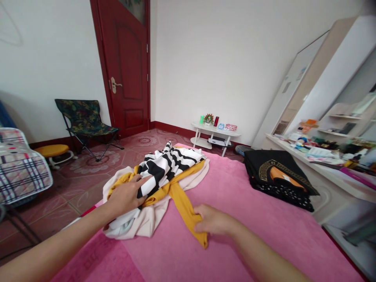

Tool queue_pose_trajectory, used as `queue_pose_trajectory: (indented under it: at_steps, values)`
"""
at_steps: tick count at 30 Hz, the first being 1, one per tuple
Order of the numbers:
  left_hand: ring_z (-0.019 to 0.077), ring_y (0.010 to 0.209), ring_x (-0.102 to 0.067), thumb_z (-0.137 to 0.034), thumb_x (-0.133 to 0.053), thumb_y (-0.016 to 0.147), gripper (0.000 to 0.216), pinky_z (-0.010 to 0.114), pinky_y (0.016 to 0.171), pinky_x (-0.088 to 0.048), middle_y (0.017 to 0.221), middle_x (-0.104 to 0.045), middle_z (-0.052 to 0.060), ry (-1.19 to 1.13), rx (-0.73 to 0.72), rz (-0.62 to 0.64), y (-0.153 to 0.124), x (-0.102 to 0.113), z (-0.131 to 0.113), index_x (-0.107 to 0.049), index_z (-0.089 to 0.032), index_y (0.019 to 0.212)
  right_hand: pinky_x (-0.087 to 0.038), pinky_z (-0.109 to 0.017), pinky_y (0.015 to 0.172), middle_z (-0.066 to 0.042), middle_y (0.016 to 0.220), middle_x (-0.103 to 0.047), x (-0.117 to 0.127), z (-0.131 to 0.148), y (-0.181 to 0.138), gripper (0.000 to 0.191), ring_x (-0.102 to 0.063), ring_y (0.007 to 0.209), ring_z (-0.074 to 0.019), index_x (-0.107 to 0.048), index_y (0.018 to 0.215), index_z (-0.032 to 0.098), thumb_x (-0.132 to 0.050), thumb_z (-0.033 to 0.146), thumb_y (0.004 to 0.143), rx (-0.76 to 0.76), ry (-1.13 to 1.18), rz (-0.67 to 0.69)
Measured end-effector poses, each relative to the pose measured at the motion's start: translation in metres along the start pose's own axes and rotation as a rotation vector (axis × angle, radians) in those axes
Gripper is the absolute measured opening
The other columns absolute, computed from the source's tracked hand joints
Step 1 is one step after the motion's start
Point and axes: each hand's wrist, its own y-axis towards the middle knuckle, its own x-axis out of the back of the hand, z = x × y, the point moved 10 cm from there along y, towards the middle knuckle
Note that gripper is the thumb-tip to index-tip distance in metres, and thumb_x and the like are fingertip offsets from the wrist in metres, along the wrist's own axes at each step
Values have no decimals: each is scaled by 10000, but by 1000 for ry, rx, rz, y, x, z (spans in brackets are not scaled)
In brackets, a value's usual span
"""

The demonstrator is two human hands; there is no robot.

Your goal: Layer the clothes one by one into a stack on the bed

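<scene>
A pile of crumpled clothes lies on a pink blanket (232,196). On top is a black-and-white striped garment (164,168), with a mustard-yellow garment (183,207) and pale pink cloth (152,221) beneath it. My left hand (127,196) is at the near left side of the pile, its fingers closed on the striped fabric. One yellow sleeve stretches out of the pile toward me. Near its cuff, my right hand (210,219) grips it between thumb and fingers, the sleeve end hanging past the fingertips onto the blanket.
Folded black clothes (276,176) are stacked at the blanket's right edge, beside a cluttered dresser (326,164). A low white table (216,129) stands against the far wall. At left are a camouflage folding chair (88,121), a yellow stool (53,150) and a red door (126,74).
</scene>
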Motion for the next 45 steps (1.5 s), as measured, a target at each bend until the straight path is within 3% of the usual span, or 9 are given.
queue_pose_trajectory:
  at_steps: [2, 5, 7, 12, 18, 24, 30, 40, 45]
  values:
    - [272, 988, -598, -347, -534, 777, 637, 386, 859, -447, 1355, -441, 80, -41, 7, 17, 1, -2, 4, -380, -320, 1394, -469, -271, 552, -35, 775, -700, 42, 23, -1, 238, -636, 621, -182, -678, 893, 189, -598, 204, 669, 42, 83, 47]
    - [253, 1012, -585, -361, -524, 790, 637, 368, 887, -435, 1339, -454, 72, -82, 13, 12, 0, -4, 9, -358, -303, 1402, -495, -360, 765, -61, 1021, -695, 156, 39, -10, 373, -629, 1006, -260, -610, 1146, 270, -545, 385, 798, 243, 187, -538]
    - [249, 999, -586, -357, -513, 798, 611, 370, 882, -437, 1325, -463, 80, -78, -1, -3, -2, -3, 7, -377, -288, 1389, -470, -382, 884, -34, 1287, -578, 183, 13, -17, 452, -475, 1251, -242, -449, 1314, 338, -396, 442, 878, 246, 223, -793]
    - [335, 1105, -508, -503, -584, 765, 514, 468, 968, -363, 1270, -513, 118, 53, -53, -62, -3, 26, -13, -584, -253, 1214, -456, -410, 968, -127, 1365, -496, 113, -86, -7, 532, -504, 1220, -246, -432, 1326, 192, -425, 361, 822, 81, 211, -882]
    - [342, 1172, -459, -552, -451, 867, 452, 497, 999, -337, 1317, -472, 122, 3, -241, -312, 18, 91, -110, -667, -205, 1059, -358, -403, 1056, -66, 1178, -629, 57, -75, -15, 277, -525, 1158, -230, -679, 956, 213, -533, 193, 722, 285, -120, -826]
    - [214, 1166, -516, -385, -435, 914, 394, 330, 1015, -389, 1264, -559, 83, -518, -469, -121, 67, -2, -237, -573, -205, 1236, -473, -363, 914, -75, 1056, -669, 74, -92, -29, 279, -615, 983, -215, -615, 1040, 191, -511, 276, 796, 270, 273, -967]
    - [259, 1213, -477, -266, -394, 911, 380, 440, 1061, -325, 1282, -559, 128, -539, -300, -59, 93, -99, -263, -588, -168, 1224, -521, -353, 821, -18, 985, -692, 89, -126, -54, 261, -651, 890, -211, -584, 1047, 253, -482, 318, 817, 165, 268, -1048]
    - [256, 1319, -365, -348, -378, 928, 424, 458, 1115, -224, 1421, -431, 106, -331, -322, -39, 91, -121, -268, -532, -222, 1303, -325, -403, 1056, -166, 1301, -493, 315, -199, -217, 380, -443, 1240, -270, -560, 1162, 124, -393, 212, 832, -394, -360, -1460]
    - [267, 1320, -364, -346, -371, 929, 431, 456, 1114, -226, 1420, -428, 119, -334, -317, -35, 91, -121, -269, -532, -206, 1303, -421, -481, 924, -264, 1260, -507, 360, -261, -249, 544, -533, 1131, -370, -511, 1270, 66, -551, 313, 787, -756, -365, -1408]
